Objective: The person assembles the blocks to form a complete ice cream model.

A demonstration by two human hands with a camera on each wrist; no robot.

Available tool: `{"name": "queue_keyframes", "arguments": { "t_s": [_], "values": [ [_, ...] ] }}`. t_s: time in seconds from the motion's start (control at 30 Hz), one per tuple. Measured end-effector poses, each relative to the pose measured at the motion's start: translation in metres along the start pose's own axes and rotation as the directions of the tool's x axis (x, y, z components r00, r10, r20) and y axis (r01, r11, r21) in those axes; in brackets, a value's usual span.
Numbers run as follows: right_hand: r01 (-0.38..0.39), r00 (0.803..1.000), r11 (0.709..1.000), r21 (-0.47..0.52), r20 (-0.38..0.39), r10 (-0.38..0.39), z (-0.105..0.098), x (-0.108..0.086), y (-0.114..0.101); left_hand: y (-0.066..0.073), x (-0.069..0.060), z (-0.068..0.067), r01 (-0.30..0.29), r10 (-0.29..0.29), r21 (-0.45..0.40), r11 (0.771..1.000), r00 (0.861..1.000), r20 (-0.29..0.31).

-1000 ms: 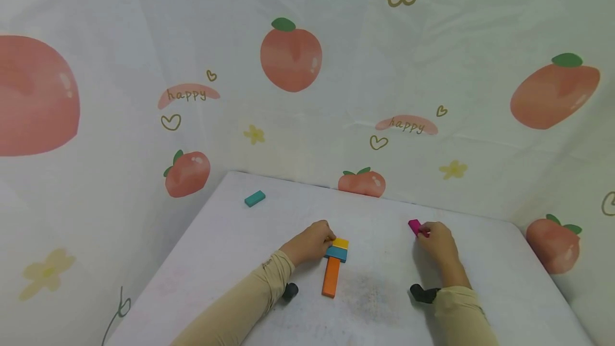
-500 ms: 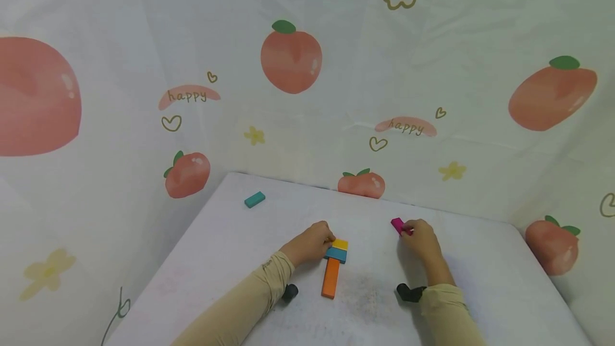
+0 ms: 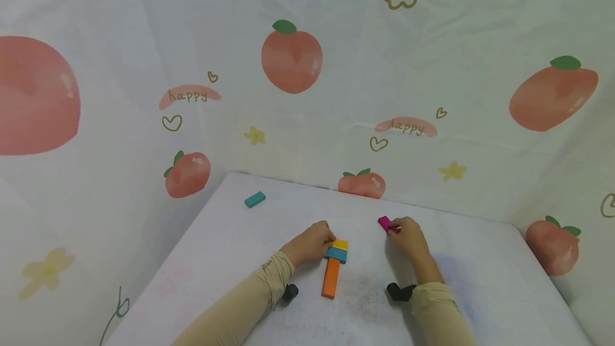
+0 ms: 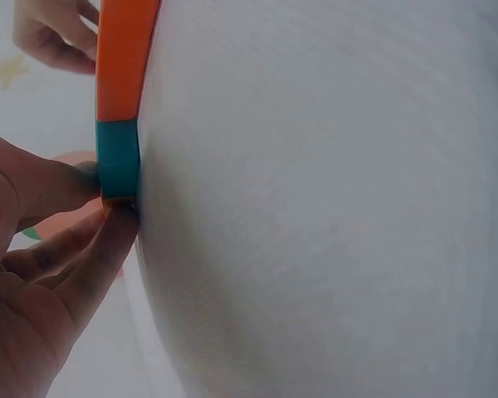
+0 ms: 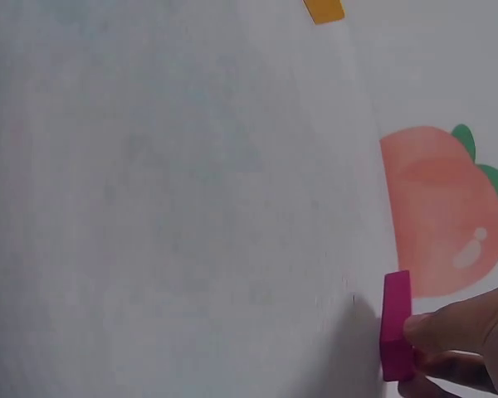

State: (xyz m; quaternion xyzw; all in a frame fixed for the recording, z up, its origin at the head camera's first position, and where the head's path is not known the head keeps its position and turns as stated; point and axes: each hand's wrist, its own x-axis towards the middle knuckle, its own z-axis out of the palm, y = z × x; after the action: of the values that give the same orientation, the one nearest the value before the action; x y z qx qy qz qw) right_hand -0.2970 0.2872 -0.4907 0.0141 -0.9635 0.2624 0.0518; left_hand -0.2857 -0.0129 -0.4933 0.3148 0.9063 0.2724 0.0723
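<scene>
"Left hand [image 3: 309, 243]?"
"Fingers bent, pinching yellow block [image 3: 340, 244] and blue block [image 3: 337, 254] at their left ends. Orange block [image 3: 330, 279] meets blue's near side."
"Right hand [image 3: 408, 236]?"
"Thumb and fingers pinch magenta block [image 3: 384, 223], right of those, over the table [image 3: 202, 292]. Teal block [image 3: 255, 199]: far left."

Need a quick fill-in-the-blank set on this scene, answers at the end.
1. The right hand holds the ____.
2. The blue block lies between the orange block and the ____.
3. Alone near the far left corner of the table lies the ____.

Missing words: pink block; yellow block; teal block.
</scene>
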Motion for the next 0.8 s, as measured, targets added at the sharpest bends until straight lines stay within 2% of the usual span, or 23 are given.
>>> {"name": "queue_keyframes", "arguments": {
  "t_s": [0.17,0.8],
  "values": [
    [-0.019,0.999,1.000,0.020,0.033,0.018,0.006,0.002,-0.008,-0.002,0.001,0.002,-0.023,0.023,0.011,1.000,1.000,-0.012],
    [-0.058,0.993,0.998,-0.013,0.106,0.059,0.025,0.006,-0.039,-0.002,0.001,0.001,-0.023,0.024,0.012,1.000,1.000,-0.016]
  ]
}}
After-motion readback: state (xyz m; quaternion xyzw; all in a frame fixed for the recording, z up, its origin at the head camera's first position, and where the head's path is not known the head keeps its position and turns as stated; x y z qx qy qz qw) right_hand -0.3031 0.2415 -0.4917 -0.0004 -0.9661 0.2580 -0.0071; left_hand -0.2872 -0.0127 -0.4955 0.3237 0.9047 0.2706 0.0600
